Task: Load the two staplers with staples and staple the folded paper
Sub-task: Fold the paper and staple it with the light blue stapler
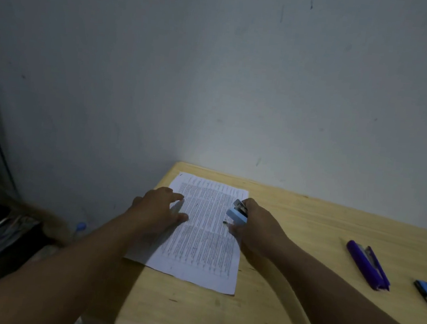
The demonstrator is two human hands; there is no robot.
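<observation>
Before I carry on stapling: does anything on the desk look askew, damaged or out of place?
One thing: the folded paper lies skewed, its near-left corner hanging over the table edge. The left hand presses it flat; the right hand holds the light blue stapler at its right edge. The purple stapler lies apart, unharmed.

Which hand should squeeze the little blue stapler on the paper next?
Probably the right hand: it already grips the light blue stapler at the right edge of the printed paper. The left hand rests flat on the paper's left side, so it seems better placed to hold the paper.
</observation>
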